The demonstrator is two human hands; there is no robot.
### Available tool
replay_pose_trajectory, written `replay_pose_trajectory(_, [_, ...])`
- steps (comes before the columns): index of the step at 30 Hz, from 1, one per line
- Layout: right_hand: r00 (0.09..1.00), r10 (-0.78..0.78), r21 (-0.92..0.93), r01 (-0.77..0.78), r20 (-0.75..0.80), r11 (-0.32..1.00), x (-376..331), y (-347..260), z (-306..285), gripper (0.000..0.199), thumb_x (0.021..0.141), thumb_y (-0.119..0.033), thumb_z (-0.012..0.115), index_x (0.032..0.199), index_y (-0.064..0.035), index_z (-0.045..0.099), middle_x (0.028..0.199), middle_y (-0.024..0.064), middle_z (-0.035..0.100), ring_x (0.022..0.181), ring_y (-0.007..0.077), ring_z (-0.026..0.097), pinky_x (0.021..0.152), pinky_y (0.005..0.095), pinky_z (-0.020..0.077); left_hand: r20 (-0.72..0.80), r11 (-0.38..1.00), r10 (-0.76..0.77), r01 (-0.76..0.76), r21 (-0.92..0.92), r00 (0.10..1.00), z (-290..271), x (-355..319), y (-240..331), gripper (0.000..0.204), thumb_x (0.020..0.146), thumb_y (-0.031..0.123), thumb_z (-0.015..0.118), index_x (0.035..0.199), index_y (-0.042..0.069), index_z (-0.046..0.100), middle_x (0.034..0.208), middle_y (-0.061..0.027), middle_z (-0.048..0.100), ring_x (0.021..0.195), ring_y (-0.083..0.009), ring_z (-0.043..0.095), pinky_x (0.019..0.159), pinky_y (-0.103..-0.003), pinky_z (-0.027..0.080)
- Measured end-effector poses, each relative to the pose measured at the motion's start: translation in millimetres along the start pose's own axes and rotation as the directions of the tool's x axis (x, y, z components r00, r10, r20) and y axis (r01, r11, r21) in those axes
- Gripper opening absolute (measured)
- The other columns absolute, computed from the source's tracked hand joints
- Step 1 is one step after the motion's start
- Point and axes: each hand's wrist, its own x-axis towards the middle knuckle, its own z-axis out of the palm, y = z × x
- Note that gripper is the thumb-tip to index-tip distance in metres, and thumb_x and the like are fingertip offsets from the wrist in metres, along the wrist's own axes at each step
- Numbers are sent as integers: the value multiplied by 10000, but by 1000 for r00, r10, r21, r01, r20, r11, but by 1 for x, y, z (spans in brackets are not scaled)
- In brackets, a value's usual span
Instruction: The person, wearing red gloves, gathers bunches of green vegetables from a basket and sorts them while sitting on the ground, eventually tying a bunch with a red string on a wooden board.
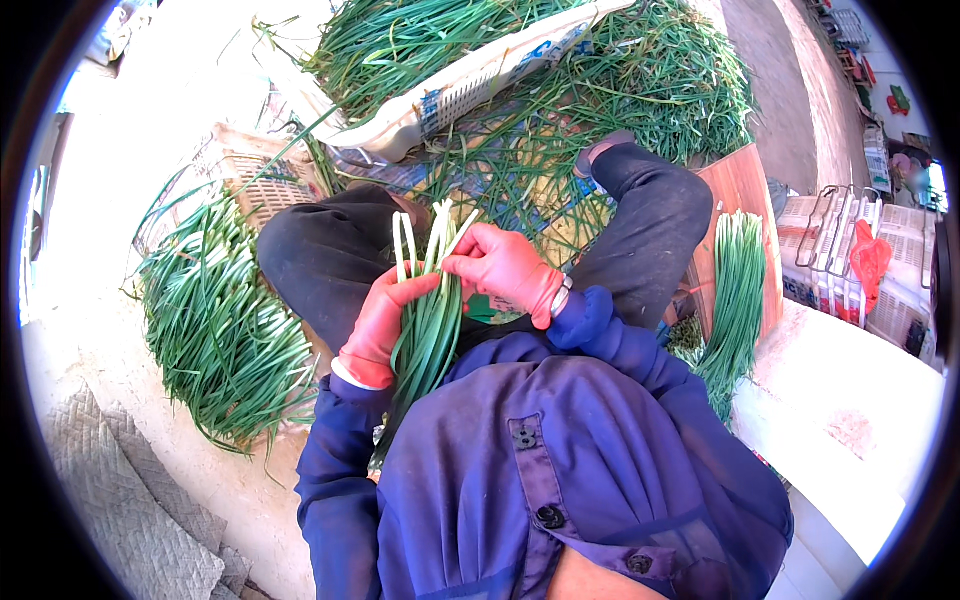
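My left hand, in a pink rubber glove, is closed round a small bunch of Chinese chives. Their white stem ends point up and away from me, and the green leaves hang down toward my lap. At the upper part of the bunch, my right hand, in the same kind of glove, pinches a pale stem between thumb and fingers. To my left lies a large heap of chives beside a beige basket. On the right a neat sheaf of chives leans on a wooden board.
In front stands a white slotted crate with loose chives behind its rim. Another big pile lies far right, with scattered leaves between my feet. A red plastic bag hangs by stacked crates. Grey quilted matting lies near left.
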Motion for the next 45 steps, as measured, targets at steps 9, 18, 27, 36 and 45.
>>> replay_pose_trajectory(9, [999, 8, 231, 3, -47, 973, -15, -13, -19, 169, 880, -224, 607, 858, -56, 594, 766, 11, 622, 594, 54, 543, 521, 207, 436, -62, 999, -20, 17, -51, 998, -3, -2, 1, 263, 856, 136, 556, 1044, -45, 591, 876, -116, 667, 720, -179, 649, 667, -284, 532])
replay_pose_trajectory(18, [978, 136, 264, -174, 158, 949, -14, -9, 3, 190, 860, -219, 630, 861, -34, 586, 689, 34, 612, 525, 65, 536, 473, 194, 409, -120, 996, -5, -6, -93, 993, -13, 4, -8, 230, 878, 165, 522, 959, -26, 619, 845, -98, 672, 699, -172, 647, 659, -277, 530])
replay_pose_trajectory(27, [947, -289, 155, 310, -139, 938, 14, 18, -24, 640, 801, -285, 709, 1310, -38, 411, 1183, 108, 549, 1015, 152, 548, 851, 290, 455, -27, 949, -185, 172, -266, 982, -2, 6, -4, 235, 889, 145, 510, 1001, -31, 618, 876, -113, 678, 722, -186, 659, 678, -286, 537])
replay_pose_trajectory(36, [987, -160, 474, 131, 21, 871, 17, -4, -8, 250, 831, -96, 618, 1062, -9, 578, 975, 52, 625, 841, 107, 575, 744, 244, 465, -105, 998, -45, 41, -37, 994, 7, -1, 3, 265, 852, 133, 601, 1047, -46, 608, 881, -106, 674, 737, -168, 658, 700, -268, 533])
replay_pose_trajectory(45, [982, -182, 417, 147, 45, 897, 12, -8, -16, 241, 822, -61, 591, 1061, -28, 601, 929, 46, 637, 713, 66, 552, 641, 210, 453, -190, 989, 96, -73, 126, 977, -1, 1, 9, 255, 843, 90, 599, 1061, -41, 594, 940, -102, 660, 764, -163, 646, 704, -272, 529])
